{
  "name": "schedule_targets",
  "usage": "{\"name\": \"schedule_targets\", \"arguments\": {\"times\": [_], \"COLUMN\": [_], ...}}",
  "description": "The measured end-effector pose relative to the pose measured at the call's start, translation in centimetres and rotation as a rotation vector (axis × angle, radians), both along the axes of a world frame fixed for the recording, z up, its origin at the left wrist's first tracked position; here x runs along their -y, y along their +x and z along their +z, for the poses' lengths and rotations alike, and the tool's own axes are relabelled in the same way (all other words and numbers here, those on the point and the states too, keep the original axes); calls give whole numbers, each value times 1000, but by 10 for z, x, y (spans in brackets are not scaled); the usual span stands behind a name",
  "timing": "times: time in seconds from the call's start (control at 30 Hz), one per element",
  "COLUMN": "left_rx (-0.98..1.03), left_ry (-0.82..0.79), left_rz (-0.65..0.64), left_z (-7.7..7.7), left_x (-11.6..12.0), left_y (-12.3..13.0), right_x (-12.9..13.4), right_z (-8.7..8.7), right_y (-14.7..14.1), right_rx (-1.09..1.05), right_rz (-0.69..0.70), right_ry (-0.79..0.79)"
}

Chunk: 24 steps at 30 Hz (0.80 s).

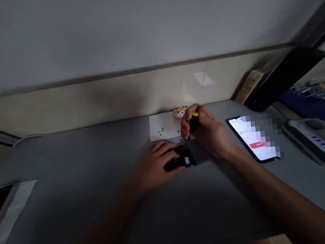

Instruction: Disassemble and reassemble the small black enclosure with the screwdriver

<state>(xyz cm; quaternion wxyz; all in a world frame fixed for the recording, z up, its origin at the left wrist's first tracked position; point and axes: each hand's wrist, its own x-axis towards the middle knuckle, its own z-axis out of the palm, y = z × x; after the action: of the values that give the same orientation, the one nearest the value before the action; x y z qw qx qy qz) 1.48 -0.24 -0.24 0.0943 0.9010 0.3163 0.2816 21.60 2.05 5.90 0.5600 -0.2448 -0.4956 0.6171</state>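
A flat black device (pixel 198 152) lies on the grey table in front of me. My left hand (pixel 155 166) grips its left end, the fingers along the far side and the thumb along the near edge. My right hand (pixel 207 130) is wrapped round a black screwdriver (pixel 193 125) with a yellow cap, held upright. The screwdriver's thin shaft points down onto the far part of the device; its tip is too small to make out. Behind the device is a white sheet (pixel 157 127) with several tiny dark pieces on it. An orange and white animal-faced item (pixel 180 113) sits at the sheet's far edge.
A lit phone (pixel 254 139) lies right of my right hand. Farther right is a white power strip (pixel 319 143) with blue lights. A black object (pixel 286 78) and a small box (pixel 249 87) lean at the back right. A white-edged dark object (pixel 13 213) is at the left.
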Motion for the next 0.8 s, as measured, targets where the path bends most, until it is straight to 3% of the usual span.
{"name": "schedule_targets", "arguments": {"times": [0.2, 0.37, 0.5, 0.67, 0.8], "left_rx": [22, 15, 16, 15, 25], "left_ry": [-36, -17, 4, 4, -5], "left_rz": [12, 7, 3, -3, 0], "left_z": [-4, -4, -4, -3, -5], "left_x": [0, 0, -1, 0, 0], "left_y": [0, 0, 0, 0, 0], "right_x": [4, 15, 11, 10, 12], "right_z": [-5, -2, 3, 6, 5], "right_y": [-7, -9, -4, -4, -5], "right_rx": [-95, 13, 97, -41, -57], "right_rz": [-88, -162, -116, -64, -58], "right_ry": [1, 106, 73, -55, -53]}}
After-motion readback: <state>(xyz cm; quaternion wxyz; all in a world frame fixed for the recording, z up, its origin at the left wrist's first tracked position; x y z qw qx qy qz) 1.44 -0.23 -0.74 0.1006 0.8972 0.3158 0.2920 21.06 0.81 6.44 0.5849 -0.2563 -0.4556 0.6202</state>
